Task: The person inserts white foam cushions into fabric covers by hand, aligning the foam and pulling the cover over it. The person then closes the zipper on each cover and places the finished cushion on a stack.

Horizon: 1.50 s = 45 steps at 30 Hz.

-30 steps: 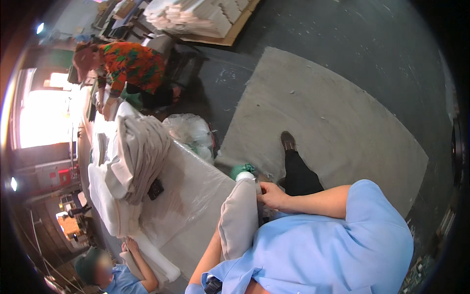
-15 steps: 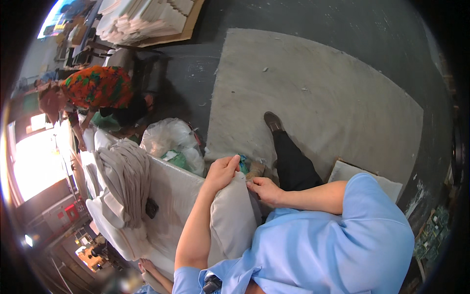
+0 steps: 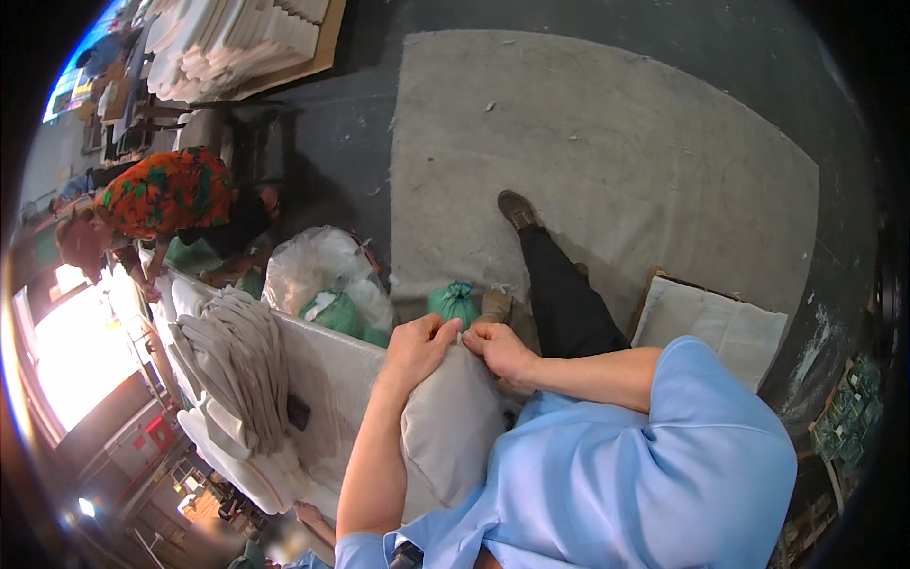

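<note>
Window point(image 3: 90, 356): blown out to white
Lamp point(image 3: 86, 507): small flare
Floor point(image 3: 758, 76): dim, patchily shadowed
Floor mat point(image 3: 616, 161): evenly lit, edges fisheye-bowed

The cushion point(image 3: 451, 422) lies just before me, my left hand point(image 3: 419, 345) and right hand point(image 3: 500, 352) at its far corner. Left of it, the table point(image 3: 334, 368) bears a fabric pile point(image 3: 237, 368) and, beside that, perhaps a phone point(image 3: 298, 412). Beyond my hands, a floor mat point(image 3: 616, 166) spreads far and right.

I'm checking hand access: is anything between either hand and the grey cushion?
Nothing visible is: the left hand and right hand meet at the far corner of the grey cushion. The green bag lies beyond that corner, not between.
</note>
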Tool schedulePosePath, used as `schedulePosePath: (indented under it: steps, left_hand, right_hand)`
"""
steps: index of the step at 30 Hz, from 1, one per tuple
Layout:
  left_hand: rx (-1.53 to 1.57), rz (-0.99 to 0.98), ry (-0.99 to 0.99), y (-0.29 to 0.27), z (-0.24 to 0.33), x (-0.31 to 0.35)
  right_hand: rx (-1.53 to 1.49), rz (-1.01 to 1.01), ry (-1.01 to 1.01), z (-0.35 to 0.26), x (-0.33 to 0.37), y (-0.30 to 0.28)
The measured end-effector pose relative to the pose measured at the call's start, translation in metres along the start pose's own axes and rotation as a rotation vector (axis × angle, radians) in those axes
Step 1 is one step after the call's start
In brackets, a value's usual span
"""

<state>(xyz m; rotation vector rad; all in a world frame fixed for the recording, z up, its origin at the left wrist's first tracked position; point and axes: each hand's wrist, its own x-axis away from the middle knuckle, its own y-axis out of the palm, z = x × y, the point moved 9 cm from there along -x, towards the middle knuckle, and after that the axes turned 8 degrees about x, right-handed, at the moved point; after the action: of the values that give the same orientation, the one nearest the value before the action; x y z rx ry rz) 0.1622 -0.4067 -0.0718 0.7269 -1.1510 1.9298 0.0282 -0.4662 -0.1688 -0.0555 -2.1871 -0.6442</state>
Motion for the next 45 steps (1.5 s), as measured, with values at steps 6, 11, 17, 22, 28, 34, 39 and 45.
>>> schedulePosePath:
  steps: [6, 11, 17, 22, 28, 34, 39, 45]
  left_hand:
    - [-0.161, -0.200, 0.001, 0.000, 0.006, -0.009]
    - [-0.120, -0.481, -0.158, 0.013, -0.002, -0.026]
    - [-0.174, -0.621, -0.234, 0.016, 0.009, -0.035]
    - [-0.089, -0.618, -0.188, 0.020, -0.001, -0.040]
    - [0.071, -0.566, -0.163, 0.020, -0.007, -0.035]
    - [-0.022, -0.572, -0.156, 0.023, -0.008, -0.032]
    - [0.447, -0.385, -0.162, 0.044, -0.042, -0.033]
    - [0.982, -0.111, -0.278, 0.073, -0.074, -0.033]
  right_hand:
    - [0.099, -0.043, -0.097, -0.003, 0.004, -0.002]
    - [0.165, -0.052, -0.157, -0.007, 0.008, -0.006]
    - [0.164, -0.040, -0.152, -0.013, 0.012, -0.006]
    - [0.120, -0.017, -0.120, -0.010, 0.011, -0.005]
    - [0.161, 0.000, -0.111, -0.008, 0.010, -0.006]
    - [0.131, 0.055, -0.119, -0.014, 0.014, -0.004]
    - [0.072, 0.083, 0.028, 0.001, 0.008, -0.012]
    - [-0.182, 0.140, 0.166, 0.019, -0.008, -0.010]
